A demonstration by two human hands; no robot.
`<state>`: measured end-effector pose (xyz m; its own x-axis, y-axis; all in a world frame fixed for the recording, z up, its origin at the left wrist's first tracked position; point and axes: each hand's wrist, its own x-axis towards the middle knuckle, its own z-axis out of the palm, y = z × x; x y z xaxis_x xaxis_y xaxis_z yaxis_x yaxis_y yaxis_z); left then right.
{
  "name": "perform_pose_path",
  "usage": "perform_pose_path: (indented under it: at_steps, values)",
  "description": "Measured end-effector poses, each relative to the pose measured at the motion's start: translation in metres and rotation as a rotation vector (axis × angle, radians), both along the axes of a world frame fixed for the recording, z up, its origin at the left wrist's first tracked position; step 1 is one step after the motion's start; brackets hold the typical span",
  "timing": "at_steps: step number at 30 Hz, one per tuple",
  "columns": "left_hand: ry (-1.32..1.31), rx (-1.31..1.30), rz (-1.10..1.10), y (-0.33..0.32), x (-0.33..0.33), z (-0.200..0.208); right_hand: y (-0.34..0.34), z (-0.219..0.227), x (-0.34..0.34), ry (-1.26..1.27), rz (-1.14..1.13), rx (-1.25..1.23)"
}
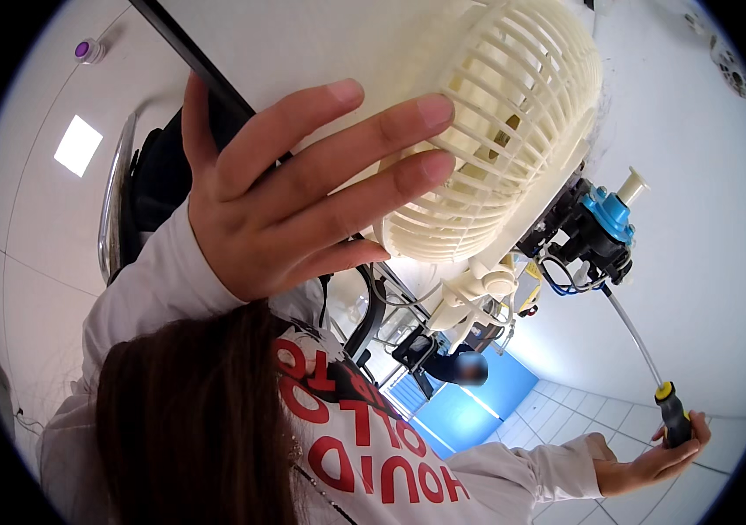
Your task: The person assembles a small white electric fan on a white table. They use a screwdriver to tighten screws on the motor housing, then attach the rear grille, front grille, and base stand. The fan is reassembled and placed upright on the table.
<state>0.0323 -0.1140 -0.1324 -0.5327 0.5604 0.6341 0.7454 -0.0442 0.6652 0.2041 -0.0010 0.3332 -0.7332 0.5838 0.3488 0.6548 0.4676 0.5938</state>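
Note:
A cream plastic fan (513, 131) with a ribbed round grille stands tilted before me. My left hand (294, 184) has its fingers stretched out and spread, with the fingertips at the grille's left side; whether they press on it I cannot tell. Behind the grille sits the black motor (599, 229) with a blue part (609, 213), a pale knob and loose thin wires. In my right hand (666, 455) is a screwdriver (673, 413) with a black and yellow handle. Its long shaft slants up so that the tip meets the underside of the motor.
A white work surface (688, 175) lies beyond the fan, with grey metal parts (730, 68) at its far right. A black bar (194, 54) and a metal-framed chair (115, 201) are at the left. A purple-topped container (89, 51) stands farther off. Another person (460, 366) sits in the background.

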Motion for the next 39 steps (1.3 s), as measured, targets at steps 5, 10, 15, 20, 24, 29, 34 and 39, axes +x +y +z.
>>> perform_pose_path:
  at_steps: [5, 10, 15, 20, 24, 29, 34, 39]
  values:
    - [0.026, 0.001, 0.024, 0.002, 0.003, 0.000, -0.010, -0.027, -0.014, -0.007, -0.042, -0.109]
    - [0.007, -0.019, 0.012, 0.001, 0.003, -0.001, -0.015, -0.021, -0.008, 0.012, 0.095, -0.120]
    - [0.015, -0.031, -0.003, 0.000, 0.002, 0.001, -0.009, -0.012, -0.009, -0.026, 0.072, -0.146]
    - [0.011, -0.035, -0.015, -0.002, 0.000, -0.001, 0.010, 0.024, 0.010, -0.043, -0.052, -0.046]
    - [0.015, -0.050, -0.034, -0.003, -0.003, 0.001, 0.009, 0.024, 0.005, -0.059, -0.086, -0.173]
    - [-0.001, -0.047, -0.025, -0.001, 0.000, 0.000, -0.007, -0.012, -0.020, -0.081, -0.079, -0.152]
    - [-0.006, -0.028, -0.019, -0.001, 0.000, 0.001, -0.005, -0.018, -0.024, -0.017, -0.016, -0.036]
    - [-0.006, -0.060, -0.045, -0.004, -0.004, 0.004, -0.003, -0.011, -0.018, -0.126, 0.060, -0.036]
